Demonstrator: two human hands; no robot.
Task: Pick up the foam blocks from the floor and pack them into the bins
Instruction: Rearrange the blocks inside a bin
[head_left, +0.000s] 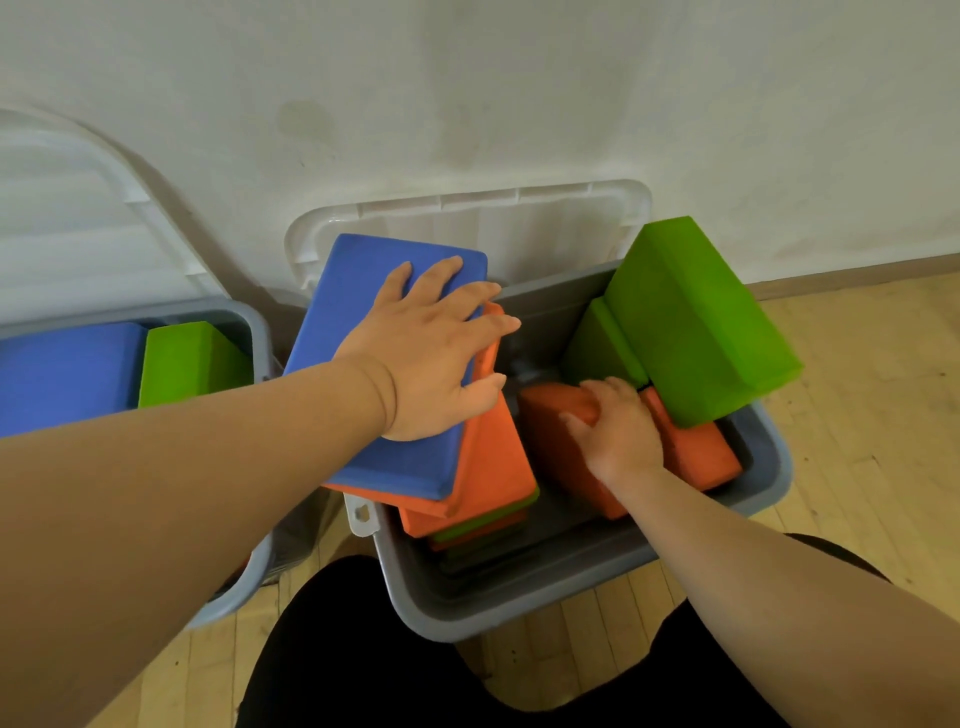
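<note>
Nearly done | left hand (431, 364) fingers spread on blue block (363, 301); right hand (618, 431) fingers clamped on orange block (545, 457) | grey bin (519, 613) crowded; second bin (257, 327) at 9 o'clock seemingly full

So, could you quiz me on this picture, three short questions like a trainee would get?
1. True or false: the left hand lies flat on top of the blue block.
2. Which colour is the block that the right hand grips? A green, B orange, C blue.
3. Fill in: the white lid leans against the ___.
Key: 1 true. 2 B, the orange block. 3 wall.
</note>
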